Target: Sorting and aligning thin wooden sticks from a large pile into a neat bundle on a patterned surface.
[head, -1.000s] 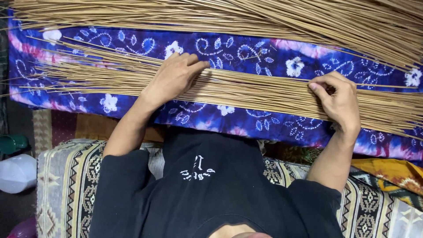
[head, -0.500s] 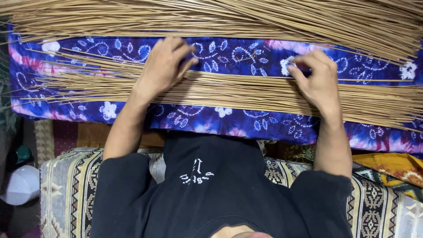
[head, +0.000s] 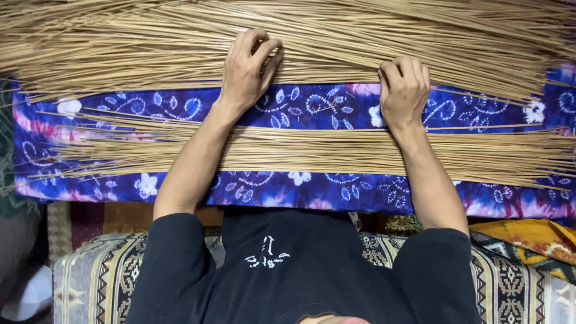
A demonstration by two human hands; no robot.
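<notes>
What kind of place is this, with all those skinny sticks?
Probably a home used as a small craft workspace, not a factory. Thin tan sticks lie heaped on a blue flower-patterned cloth, both hands, left and right, rest on them, and a patterned woven cushion sits close by.

head camera, looking steeply down, close above

Bare blue cloth strip [head: 324, 105] between far stick heap [head: 150, 42] and near bundle [head: 336, 153].
</notes>
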